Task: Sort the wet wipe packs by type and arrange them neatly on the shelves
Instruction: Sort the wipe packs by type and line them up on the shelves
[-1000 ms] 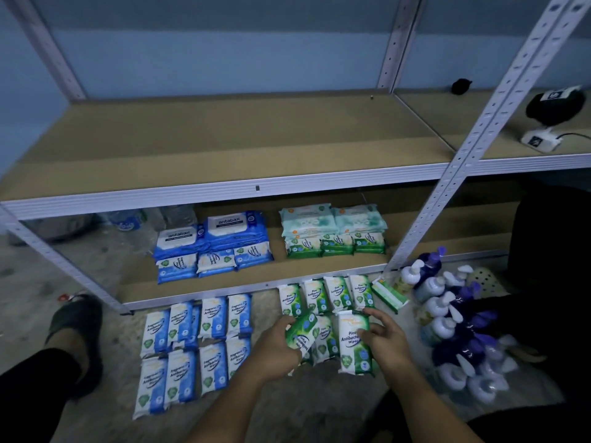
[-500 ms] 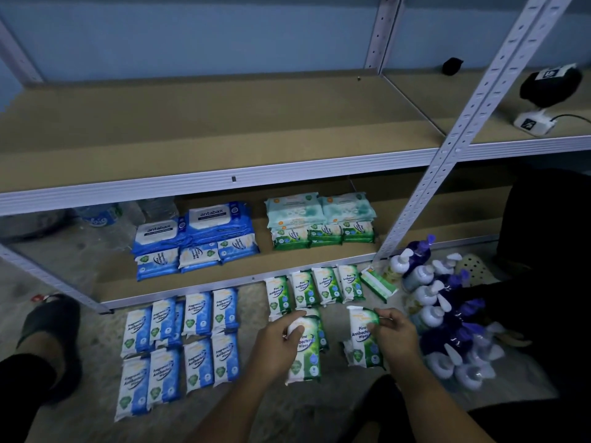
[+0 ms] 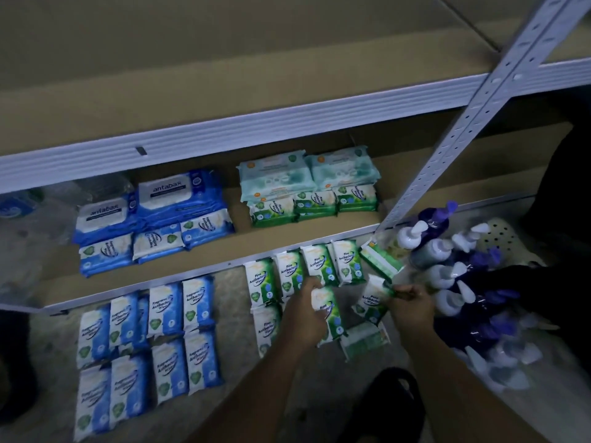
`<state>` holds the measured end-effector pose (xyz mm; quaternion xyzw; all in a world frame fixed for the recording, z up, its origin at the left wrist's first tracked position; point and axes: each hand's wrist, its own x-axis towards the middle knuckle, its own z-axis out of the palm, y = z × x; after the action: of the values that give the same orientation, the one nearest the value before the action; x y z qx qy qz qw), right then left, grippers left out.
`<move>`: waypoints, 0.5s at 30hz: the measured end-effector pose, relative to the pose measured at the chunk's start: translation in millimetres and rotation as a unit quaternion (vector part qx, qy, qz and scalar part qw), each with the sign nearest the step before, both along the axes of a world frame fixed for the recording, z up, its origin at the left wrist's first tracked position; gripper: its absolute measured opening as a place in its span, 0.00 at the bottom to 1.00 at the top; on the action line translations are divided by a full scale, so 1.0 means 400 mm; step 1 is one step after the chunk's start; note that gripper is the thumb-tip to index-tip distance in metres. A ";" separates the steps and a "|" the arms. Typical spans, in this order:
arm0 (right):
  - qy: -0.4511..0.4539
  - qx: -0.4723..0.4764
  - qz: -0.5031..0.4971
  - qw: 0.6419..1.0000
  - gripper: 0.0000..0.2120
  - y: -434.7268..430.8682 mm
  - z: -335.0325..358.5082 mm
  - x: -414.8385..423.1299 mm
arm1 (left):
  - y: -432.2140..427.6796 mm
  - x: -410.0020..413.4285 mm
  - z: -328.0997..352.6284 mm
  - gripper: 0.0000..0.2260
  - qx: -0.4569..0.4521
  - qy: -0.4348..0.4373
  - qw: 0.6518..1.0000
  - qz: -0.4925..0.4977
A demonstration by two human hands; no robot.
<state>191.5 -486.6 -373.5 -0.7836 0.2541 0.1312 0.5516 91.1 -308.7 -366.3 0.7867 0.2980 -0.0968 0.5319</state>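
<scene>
My left hand (image 3: 303,318) grips a green-and-white plastic wipe pack (image 3: 331,314), right hand (image 3: 412,306) pinches a second pack (image 3: 371,300); best laid square to the green row (image 3: 289,273).

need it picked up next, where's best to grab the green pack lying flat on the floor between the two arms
Likely from above, pinching the flat green pack across its two long edges: it lies flat, long side running left to right, with bare floor at its near edge. The nearer right hand holds a pine pack.
</scene>
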 end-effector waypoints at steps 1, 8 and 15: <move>0.002 -0.006 0.013 1.000 0.14 0.003 -0.020 0.014 | -0.003 0.019 -0.025 0.23 0.011 0.008 1.000 -0.011; 0.002 -0.076 0.170 0.983 0.18 0.008 -0.129 0.078 | -0.039 0.089 -0.142 0.22 0.034 0.043 0.996 -0.064; 0.035 -0.137 0.272 0.952 0.14 -0.026 -0.213 0.100 | -0.069 0.106 -0.174 0.26 0.108 0.087 0.981 -0.133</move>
<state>231.4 -496.8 -458.5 -0.8861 0.0660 0.2671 0.3729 133.7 -336.5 -435.9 0.8608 0.2441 -0.2021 0.3982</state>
